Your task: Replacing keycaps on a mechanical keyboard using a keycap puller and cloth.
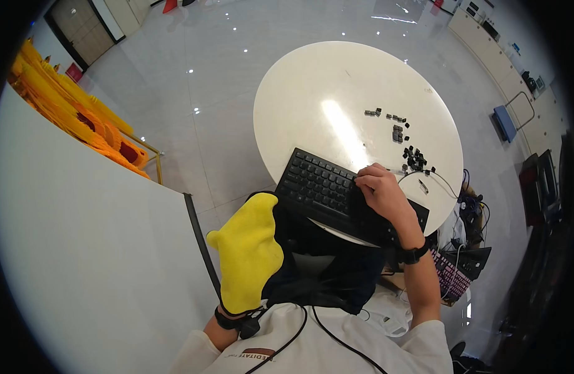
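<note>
A black keyboard (315, 184) lies tilted across the near edge of the white round table (312, 81). Over its right part my right hand (380, 187) bends down, fingers curled and pressed together at the far edge; what they hold, if anything, is hidden. A yellow mitt (249, 255) with dark trim covers my left hand (253, 237), so its fingers do not show. The mitt's tip is beside the keyboard's left end. Several loose black keycaps (415, 159) lie in a pile beyond my right hand, with smaller groups of keycaps (397, 133) farther off.
A small pen-like tool (423, 186) and a thin cable lie on the table's right side. Below that side are tangled cables and a keyboard with pink keys (450, 274). At the left stands a white panel (100, 249); a blue trolley (504, 123) is at the far right.
</note>
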`<act>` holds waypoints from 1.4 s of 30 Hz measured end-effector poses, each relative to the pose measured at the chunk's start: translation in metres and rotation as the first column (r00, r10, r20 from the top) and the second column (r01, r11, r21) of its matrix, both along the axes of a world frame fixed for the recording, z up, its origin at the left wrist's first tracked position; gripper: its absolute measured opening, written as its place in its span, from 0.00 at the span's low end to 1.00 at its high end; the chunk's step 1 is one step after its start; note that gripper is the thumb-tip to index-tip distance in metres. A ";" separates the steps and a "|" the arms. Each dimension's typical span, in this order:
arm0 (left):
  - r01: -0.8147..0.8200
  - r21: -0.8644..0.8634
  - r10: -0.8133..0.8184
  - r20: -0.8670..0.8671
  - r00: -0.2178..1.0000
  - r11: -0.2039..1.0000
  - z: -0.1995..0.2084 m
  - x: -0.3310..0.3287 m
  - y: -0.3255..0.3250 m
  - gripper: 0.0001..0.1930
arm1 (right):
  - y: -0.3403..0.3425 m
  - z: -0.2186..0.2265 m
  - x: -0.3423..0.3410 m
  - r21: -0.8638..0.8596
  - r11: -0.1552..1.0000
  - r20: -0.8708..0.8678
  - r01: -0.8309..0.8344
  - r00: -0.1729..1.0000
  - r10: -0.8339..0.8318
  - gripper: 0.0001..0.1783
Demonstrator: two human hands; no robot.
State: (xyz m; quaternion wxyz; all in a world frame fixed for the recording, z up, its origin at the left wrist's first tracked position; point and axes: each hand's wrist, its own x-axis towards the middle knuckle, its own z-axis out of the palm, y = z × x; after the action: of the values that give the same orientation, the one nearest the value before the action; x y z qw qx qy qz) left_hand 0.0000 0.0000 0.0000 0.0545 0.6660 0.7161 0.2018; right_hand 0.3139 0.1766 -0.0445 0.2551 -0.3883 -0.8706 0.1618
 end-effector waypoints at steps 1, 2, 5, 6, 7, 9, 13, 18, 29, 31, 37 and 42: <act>-0.003 0.120 0.001 0.015 1.000 0.993 -0.003 0.002 0.000 0.29 | 0.000 0.001 0.000 0.008 1.000 -0.008 -0.012 1.000 0.012 0.10; -0.007 0.239 0.000 0.030 1.000 0.971 -0.005 0.004 -0.001 0.25 | 0.000 0.000 -0.001 0.017 1.000 -0.017 -0.025 1.000 0.025 0.10; -0.005 0.267 -0.020 0.091 0.996 0.964 -0.006 -0.003 0.009 0.24 | 0.002 -0.004 -0.005 0.040 0.999 -0.010 -0.019 1.000 0.019 0.11; -0.007 0.266 -0.018 0.091 0.996 0.964 -0.006 -0.002 0.008 0.24 | 0.002 -0.005 -0.005 0.039 0.999 -0.010 -0.020 1.000 0.020 0.11; -0.009 0.271 -0.030 0.137 0.990 0.963 -0.005 -0.001 0.006 0.24 | 0.002 -0.006 -0.004 0.034 0.999 0.022 -0.020 1.000 0.019 0.11; -0.010 0.278 -0.044 0.189 0.981 0.961 0.001 0.002 0.005 0.23 | 0.002 -0.007 0.000 0.031 0.999 0.058 -0.017 0.998 0.015 0.12; -0.015 0.262 -0.028 0.158 0.987 0.965 -0.010 0.003 -0.002 0.22 | 0.002 0.000 0.003 -0.025 1.000 0.035 -0.010 0.999 0.010 0.12; 0.003 0.308 -0.001 -0.009 1.000 0.951 -0.001 -0.001 0.002 0.20 | 0.004 0.011 0.003 -0.183 0.982 0.002 0.041 0.999 -0.041 0.09; -0.096 0.347 0.016 0.226 0.974 0.933 0.007 -0.010 -0.001 0.18 | 0.119 0.026 0.032 0.061 0.956 0.277 0.286 0.916 -0.292 0.15; -0.105 0.359 0.033 0.200 0.979 0.928 0.004 -0.015 -0.001 0.18 | 0.143 0.026 0.028 0.012 0.932 0.286 0.363 0.892 -0.351 0.17; -0.097 0.392 0.065 0.094 0.993 0.915 -0.013 -0.032 0.000 0.18 | 0.189 0.006 0.034 -0.054 0.909 0.292 0.414 0.877 -0.382 0.20; -0.118 0.345 0.105 0.056 0.993 0.931 -0.014 -0.044 -0.011 0.19 | 0.201 -0.008 0.013 -0.094 0.888 0.276 0.451 0.868 -0.412 0.21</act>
State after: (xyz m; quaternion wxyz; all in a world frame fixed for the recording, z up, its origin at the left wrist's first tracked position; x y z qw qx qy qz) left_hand -0.0439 -0.0111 -0.0145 -0.0624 0.6194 0.7047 0.3403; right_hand 0.3268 0.3772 -0.0522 0.1428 -0.6092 -0.7711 0.1181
